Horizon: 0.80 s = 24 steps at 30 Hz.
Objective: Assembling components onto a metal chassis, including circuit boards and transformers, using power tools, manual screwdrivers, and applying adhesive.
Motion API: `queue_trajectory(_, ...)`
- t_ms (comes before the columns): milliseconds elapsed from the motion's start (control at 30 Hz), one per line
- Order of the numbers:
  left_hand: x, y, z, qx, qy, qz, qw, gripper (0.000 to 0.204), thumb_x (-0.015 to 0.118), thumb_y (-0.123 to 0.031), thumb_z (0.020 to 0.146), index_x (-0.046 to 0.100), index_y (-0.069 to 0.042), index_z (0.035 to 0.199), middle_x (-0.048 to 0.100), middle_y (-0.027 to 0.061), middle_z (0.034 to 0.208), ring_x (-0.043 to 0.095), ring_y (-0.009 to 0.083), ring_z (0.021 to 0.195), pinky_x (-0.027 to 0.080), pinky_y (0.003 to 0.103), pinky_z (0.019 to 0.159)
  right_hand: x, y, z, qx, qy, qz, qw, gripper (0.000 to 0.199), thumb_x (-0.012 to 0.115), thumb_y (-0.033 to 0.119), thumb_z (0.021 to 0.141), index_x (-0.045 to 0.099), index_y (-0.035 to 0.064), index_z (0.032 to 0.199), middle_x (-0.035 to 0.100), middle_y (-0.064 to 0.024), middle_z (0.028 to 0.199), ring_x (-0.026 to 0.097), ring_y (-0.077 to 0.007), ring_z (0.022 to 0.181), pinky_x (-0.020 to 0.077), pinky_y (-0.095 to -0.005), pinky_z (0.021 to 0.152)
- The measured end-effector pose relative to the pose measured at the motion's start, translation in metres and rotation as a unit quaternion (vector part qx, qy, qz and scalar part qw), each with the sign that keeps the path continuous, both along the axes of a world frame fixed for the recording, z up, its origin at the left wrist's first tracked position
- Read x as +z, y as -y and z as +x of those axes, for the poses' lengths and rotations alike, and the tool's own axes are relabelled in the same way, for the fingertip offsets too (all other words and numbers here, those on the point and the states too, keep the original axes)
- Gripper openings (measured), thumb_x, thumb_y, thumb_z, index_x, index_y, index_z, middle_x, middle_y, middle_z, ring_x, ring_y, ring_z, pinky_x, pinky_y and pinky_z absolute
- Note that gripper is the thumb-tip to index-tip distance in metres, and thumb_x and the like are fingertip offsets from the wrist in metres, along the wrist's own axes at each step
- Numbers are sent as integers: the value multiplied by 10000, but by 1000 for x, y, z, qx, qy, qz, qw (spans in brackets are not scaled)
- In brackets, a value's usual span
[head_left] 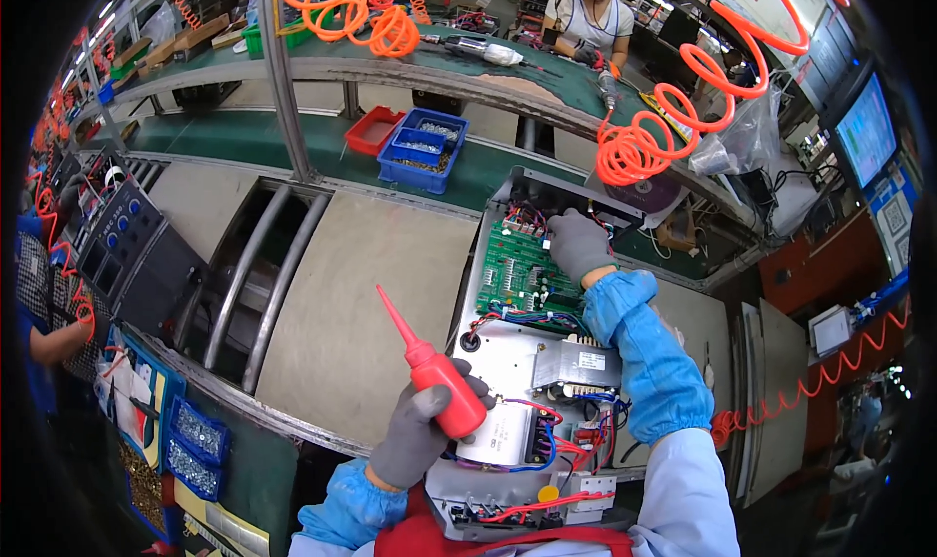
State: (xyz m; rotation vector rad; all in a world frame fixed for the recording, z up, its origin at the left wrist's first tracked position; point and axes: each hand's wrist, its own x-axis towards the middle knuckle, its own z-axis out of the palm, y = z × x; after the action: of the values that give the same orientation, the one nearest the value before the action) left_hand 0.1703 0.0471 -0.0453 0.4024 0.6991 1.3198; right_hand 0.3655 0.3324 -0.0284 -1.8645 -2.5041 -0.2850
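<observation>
My left hand (pixel 418 430), in a grey glove, is wrapped around a red squeeze bottle (pixel 449 398). The bottle's long thin nozzle tilts up and to the left. In front of me lies an opened electrical unit (pixel 509 350) with a metal chassis. It bears a green circuit board (pixel 525 272), a white cylindrical part (pixel 503 435) and bundled wires. My right hand (pixel 581 244), gloved too, reaches to the unit's far end, beside the wiring behind its dark end panel (pixel 566 194). Its fingers are curled, and their tips are hidden, so what they grip does not show.
Blue bins (pixel 422 152) of small metal parts and a red bin (pixel 374 129) stand beyond the unit. Orange coiled hoses (pixel 634 152) hang overhead. A dark machine (pixel 122 240) with knobs sits left, past metal rollers (pixel 283 288). A person (pixel 590 20) works across the bench.
</observation>
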Motion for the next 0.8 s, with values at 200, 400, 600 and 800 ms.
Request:
queue_trajectory(200, -6, 9, -13, 27, 33, 4, 999, 685, 718, -427, 762, 473, -4, 1242, 643, 156, 1024, 660, 301, 985, 541, 425, 872, -11, -22, -22, 61, 36, -40, 997, 220, 584, 232, 876, 694, 127, 1036, 689, -156, 1011, 659, -358, 968, 526, -483, 800)
queue_trajectory(400, -15, 2, -2, -10, 89, 67, 994, 513, 689, -314, 849, 488, -63, 1249, 569, 38, 1087, 573, 150, 984, 498, 335, 857, -8, -24, 9, 129, 12, -3, 992, 173, 600, 174, 828, 687, 87, 949, 676, -181, 966, 636, -385, 955, 511, -506, 790)
queue_trajectory(600, -22, 8, 2, -20, 23, 114, 993, 568, 686, -406, 858, 472, -49, 1246, 576, 57, 1079, 554, 152, 1015, 443, 326, 928, -12, -45, 21, 140, 18, -48, 989, 186, 656, 239, 805, 666, 67, 875, 655, -184, 896, 624, -403, 902, 499, -524, 767)
queue_trajectory(800, -12, 7, 0, -32, -24, 115, 993, 593, 659, -480, 863, 475, -56, 1235, 557, 56, 1085, 533, 148, 1020, 428, 315, 921, -8, -50, 19, 138, 22, -46, 989, 160, 649, 228, 818, 663, 70, 843, 669, -196, 888, 642, -412, 886, 508, -513, 760)
